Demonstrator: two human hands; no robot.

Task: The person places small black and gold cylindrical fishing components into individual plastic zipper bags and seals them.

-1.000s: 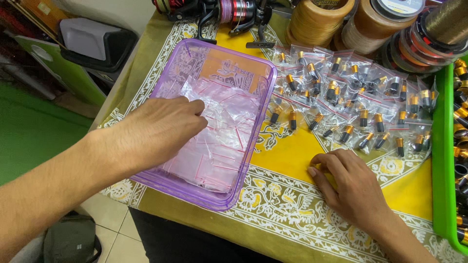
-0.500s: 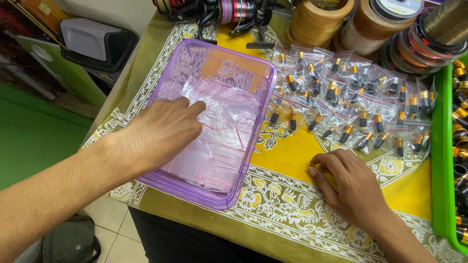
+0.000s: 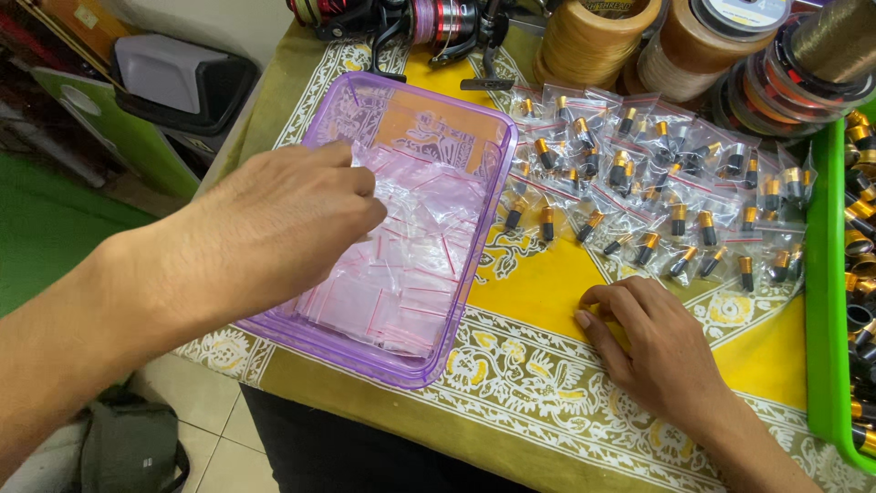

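My left hand [image 3: 274, 224] reaches into a clear purple tray [image 3: 474, 237] and its fingertips pinch at the pile of small empty clear zip bags [image 3: 411, 265] inside. I cannot tell whether a bag is lifted. My right hand [image 3: 662, 351] rests palm down on the yellow patterned tablecloth [image 3: 538, 292], fingers curled, just below a spread of small clear bags holding black and gold cylindrical parts [image 3: 657, 192]. It holds nothing that I can see.
A green tray [image 3: 826, 365] with more black and gold parts lines the right edge. Spools of line [image 3: 593, 41] and fishing reels [image 3: 429, 18] stand at the back. A grey bin [image 3: 173, 73] and a dark bag [image 3: 128, 447] sit off the table's left.
My left hand has shifted slightly and curled its fingertips into the bag pile. My right hand has stayed where it was.
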